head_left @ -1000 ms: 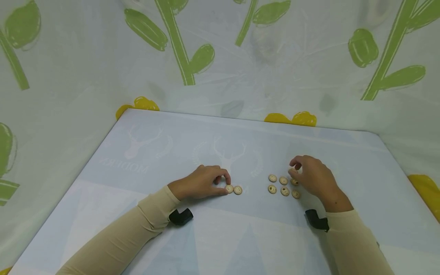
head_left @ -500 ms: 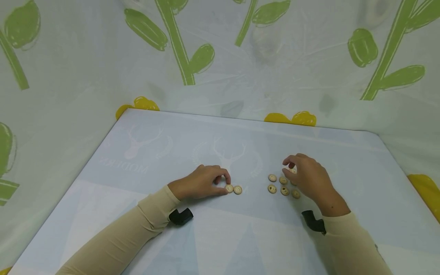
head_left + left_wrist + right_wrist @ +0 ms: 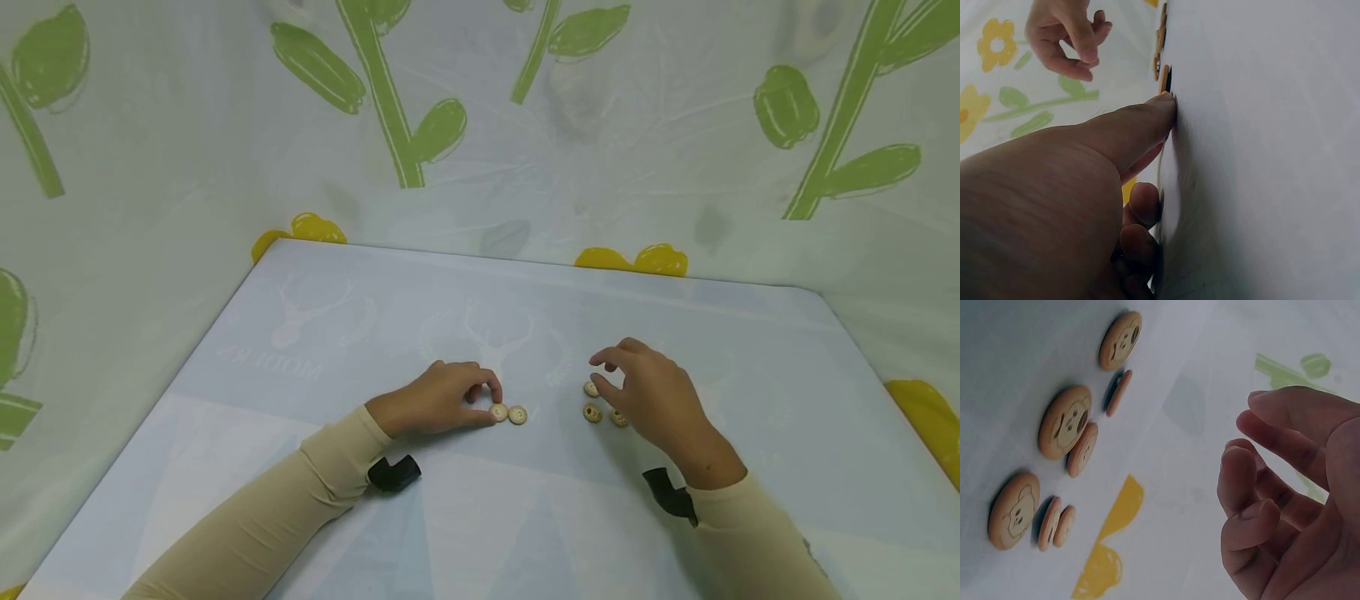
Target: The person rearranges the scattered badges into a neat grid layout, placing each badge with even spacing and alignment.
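My left hand [image 3: 438, 400] rests on the table and pinches a round wooden button [image 3: 498, 412] between thumb and index finger. A second wooden button [image 3: 517, 414] lies flat just right of it. My right hand [image 3: 652, 387] hovers above the table, thumb and index finger apart, nothing between them. Beneath and beside it lies a group of wooden buttons [image 3: 592, 412], partly hidden by the hand in the head view. Up close in the right wrist view, these buttons [image 3: 1065, 422] have animal faces on them; several lie in rows, away from the fingers.
The table [image 3: 360, 517] has a pale blue and white printed cover. Behind it hangs a light cloth [image 3: 525, 192] with green leaves and yellow flowers. Each wrist carries a black mount, the left one [image 3: 393, 473] and the right one [image 3: 670, 493].
My right hand has moved left across the group of buttons, and its thumb and index finger have spread wider. The left hand and its two buttons have stayed in place.
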A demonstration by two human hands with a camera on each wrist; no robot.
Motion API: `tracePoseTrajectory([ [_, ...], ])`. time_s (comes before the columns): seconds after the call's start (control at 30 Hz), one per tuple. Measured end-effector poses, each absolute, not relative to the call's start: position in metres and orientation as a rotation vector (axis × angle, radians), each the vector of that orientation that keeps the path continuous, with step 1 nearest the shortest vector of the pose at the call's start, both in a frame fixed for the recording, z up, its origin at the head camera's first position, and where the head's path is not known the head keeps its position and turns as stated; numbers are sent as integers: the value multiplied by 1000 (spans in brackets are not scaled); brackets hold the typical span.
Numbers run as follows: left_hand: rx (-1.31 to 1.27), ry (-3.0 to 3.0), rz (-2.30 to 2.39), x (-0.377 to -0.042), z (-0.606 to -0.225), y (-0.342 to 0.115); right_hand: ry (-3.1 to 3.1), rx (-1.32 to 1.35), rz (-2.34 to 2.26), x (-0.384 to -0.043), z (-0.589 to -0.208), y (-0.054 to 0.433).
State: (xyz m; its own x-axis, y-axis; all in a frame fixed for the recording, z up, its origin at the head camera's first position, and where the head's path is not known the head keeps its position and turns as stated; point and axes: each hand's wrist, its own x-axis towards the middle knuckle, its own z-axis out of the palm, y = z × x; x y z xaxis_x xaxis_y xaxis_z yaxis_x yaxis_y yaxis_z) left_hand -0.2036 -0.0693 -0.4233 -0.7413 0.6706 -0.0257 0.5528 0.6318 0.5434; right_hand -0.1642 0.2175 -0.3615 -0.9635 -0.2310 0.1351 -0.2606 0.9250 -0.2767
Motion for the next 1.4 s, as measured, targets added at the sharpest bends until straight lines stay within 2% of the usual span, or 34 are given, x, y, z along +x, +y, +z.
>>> tracePoseTrajectory([
  [1.4, 995, 2621, 783, -202, -425, -72, -2964, 663, 242, -143, -384, 165],
])
